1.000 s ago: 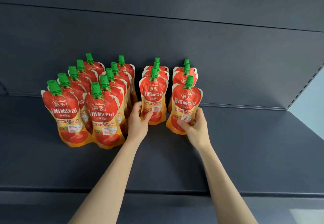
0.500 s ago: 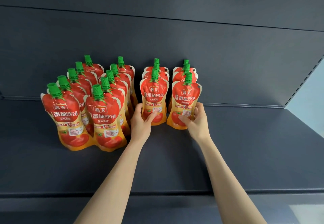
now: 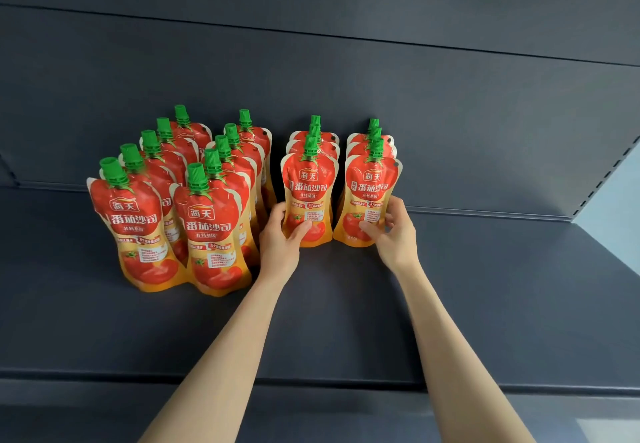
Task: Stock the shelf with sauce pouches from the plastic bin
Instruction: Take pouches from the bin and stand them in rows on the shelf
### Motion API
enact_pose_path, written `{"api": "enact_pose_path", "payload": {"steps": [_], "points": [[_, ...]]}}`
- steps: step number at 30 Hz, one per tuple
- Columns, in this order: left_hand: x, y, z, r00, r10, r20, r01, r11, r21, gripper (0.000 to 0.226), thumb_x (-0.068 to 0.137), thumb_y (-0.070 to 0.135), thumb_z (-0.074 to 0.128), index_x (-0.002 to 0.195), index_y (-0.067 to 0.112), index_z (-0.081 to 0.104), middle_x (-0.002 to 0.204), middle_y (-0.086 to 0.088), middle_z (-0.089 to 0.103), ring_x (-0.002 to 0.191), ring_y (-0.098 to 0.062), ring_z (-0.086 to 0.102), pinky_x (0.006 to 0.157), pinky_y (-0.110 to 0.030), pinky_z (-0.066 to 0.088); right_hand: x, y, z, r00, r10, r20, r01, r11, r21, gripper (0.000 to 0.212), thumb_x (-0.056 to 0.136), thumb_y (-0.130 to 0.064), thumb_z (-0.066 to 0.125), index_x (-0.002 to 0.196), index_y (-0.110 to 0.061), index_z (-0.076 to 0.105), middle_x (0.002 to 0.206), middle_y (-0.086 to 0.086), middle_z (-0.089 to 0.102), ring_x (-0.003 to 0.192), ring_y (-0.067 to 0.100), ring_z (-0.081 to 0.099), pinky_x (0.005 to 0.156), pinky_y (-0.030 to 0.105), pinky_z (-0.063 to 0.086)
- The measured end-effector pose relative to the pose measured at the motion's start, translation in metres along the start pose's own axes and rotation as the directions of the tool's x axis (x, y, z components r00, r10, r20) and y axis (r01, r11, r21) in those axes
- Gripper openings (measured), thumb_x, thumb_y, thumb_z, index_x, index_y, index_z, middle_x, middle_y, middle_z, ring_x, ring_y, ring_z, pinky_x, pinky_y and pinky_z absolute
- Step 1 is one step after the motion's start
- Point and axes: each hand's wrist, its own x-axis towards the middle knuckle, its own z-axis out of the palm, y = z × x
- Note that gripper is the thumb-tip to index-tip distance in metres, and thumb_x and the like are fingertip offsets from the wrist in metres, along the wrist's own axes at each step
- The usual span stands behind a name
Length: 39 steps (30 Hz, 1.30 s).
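Note:
Red and orange sauce pouches with green caps stand upright in four rows on the dark shelf (image 3: 485, 304). My left hand (image 3: 278, 238) grips the lower part of the front pouch of the third row (image 3: 308, 186), thumb on its face. My right hand (image 3: 393, 234) grips the front pouch of the fourth row (image 3: 370, 189) at its lower right, thumb on the front and fingers behind. Both pouches stand on the shelf, close against the pouches behind them. The plastic bin is out of view.
Two longer rows of pouches (image 3: 145, 220) stand to the left, reaching nearer the shelf's front edge (image 3: 346, 382). The shelf's back panel (image 3: 450, 113) rises behind the rows. At far right is a slotted upright (image 3: 602, 179).
My right hand has pushed its pouch back and upright against the fourth row. The left hand has stayed on its pouch in the third row.

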Motion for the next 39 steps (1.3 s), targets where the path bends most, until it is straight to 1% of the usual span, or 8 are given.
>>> {"api": "enact_pose_path", "payload": {"steps": [3, 10, 17, 23, 26, 29, 34, 39], "points": [[0.002, -0.002, 0.000, 1.000, 0.005, -0.005, -0.005, 1.000, 0.005, 0.040, 0.088, 0.025, 0.064, 0.124, 0.016, 0.049, 0.119, 0.003, 0.058, 0.109, -0.010, 0.055, 0.088, -0.025, 0.048, 0.002, 0.000, -0.003, 1.000, -0.003, 0.027, 0.003, 1.000, -0.010, 0.042, 0.083, -0.006, 0.069, 0.120, -0.008, 0.049, 0.111, -0.001, 0.061, 0.092, 0.004, 0.056, 0.068, 0.000, 0.044], [0.002, -0.001, 0.001, 1.000, 0.013, 0.010, -0.014, 1.000, 0.009, 0.040, 0.089, 0.023, 0.063, 0.125, 0.016, 0.048, 0.119, 0.003, 0.058, 0.109, -0.011, 0.055, 0.090, -0.026, 0.048, 0.003, -0.001, -0.008, 0.997, 0.005, 0.079, -0.003, 1.000, -0.022, 0.043, 0.086, -0.008, 0.066, 0.124, -0.009, 0.046, 0.116, -0.003, 0.057, 0.104, 0.012, 0.054, 0.070, 0.002, 0.045], [0.000, 0.003, 0.002, 1.000, -0.011, -0.011, 0.012, 0.998, 0.059, 0.046, 0.088, 0.024, 0.063, 0.129, 0.013, 0.045, 0.126, -0.004, 0.058, 0.114, -0.017, 0.055, 0.091, -0.028, 0.047, 0.002, -0.004, -0.009, 0.995, 0.019, 0.097, -0.012, 0.997, -0.072, 0.041, 0.087, -0.008, 0.064, 0.123, -0.008, 0.045, 0.124, 0.006, 0.059, 0.105, 0.012, 0.053, 0.077, 0.010, 0.044], [-0.014, 0.009, -0.002, 0.999, -0.025, -0.026, 0.030, 0.972, 0.233, 0.062, 0.089, 0.027, 0.062, 0.142, 0.009, 0.034, 0.141, -0.009, 0.046, 0.131, -0.025, 0.043, 0.107, -0.041, 0.039, -0.012, -0.012, -0.012, 0.999, 0.033, 0.008, -0.031, 0.984, -0.174, 0.046, 0.088, -0.016, 0.065, 0.129, -0.012, 0.045, 0.127, 0.002, 0.058, 0.116, 0.017, 0.052, 0.094, 0.029, 0.043], [-0.035, 0.022, -0.007, 0.999, 0.029, -0.033, -0.018, 0.958, 0.287, 0.059, 0.090, 0.025, 0.061, 0.141, 0.009, 0.035, 0.142, -0.009, 0.045, 0.132, -0.023, 0.041, 0.105, -0.030, 0.033, -0.031, -0.019, -0.018, 0.994, 0.047, -0.094, -0.067, 0.973, -0.223, 0.047, 0.089, -0.022, 0.063, 0.132, -0.012, 0.047, 0.134, 0.002, 0.054, 0.124, 0.019, 0.047, 0.099, 0.031, 0.038], [-0.060, 0.038, -0.014, 0.991, 0.130, 0.012, -0.129, 0.955, 0.269, 0.044, 0.089, 0.023, 0.061, 0.130, 0.012, 0.049, 0.129, -0.005, 0.055, 0.121, -0.019, 0.049, 0.098, -0.026, 0.037, -0.062, -0.032, -0.032, 0.987, 0.029, -0.159, -0.066, 0.971, -0.232, 0.035, 0.091, -0.018, 0.060, 0.125, -0.011, 0.055, 0.127, 0.004, 0.059, 0.117, 0.020, 0.053, 0.097, 0.029, 0.040], [-0.115, 0.064, -0.012, 0.957, 0.204, 0.206, -0.231, 0.966, 0.118, 0.019, 0.088, 0.018, 0.062, 0.107, 0.015, 0.062, 0.102, 0.007, 0.066, 0.098, -0.002, 0.060, 0.086, -0.018, 0.048, -0.141, -0.044, -0.064, 0.960, -0.063, -0.272, -0.028, 0.948, -0.317, 0.020, 0.090, -0.014, 0.062, 0.110, -0.012, 0.065, 0.108, -0.003, 0.067, 0.103, 0.019, 0.060, 0.093, 0.030, 0.045], [-0.195, 0.074, 0.013, 0.881, 0.268, 0.390, -0.302, 0.953, 0.027, 0.014, 0.088, 0.019, 0.063, 0.101, 0.014, 0.064, 0.092, 0.012, 0.065, 0.089, 0.001, 0.061, 0.077, -0.008, 0.045, -0.243, -0.033, -0.101, 0.938, -0.005, -0.348, -0.127, 0.925, -0.357, 0.018, 0.087, -0.018, 0.059, 0.102, -0.015, 0.067, 0.098, -0.015, 0.062, 0.093, 0.015, 0.062, 0.081, 0.022, 0.047]]}}
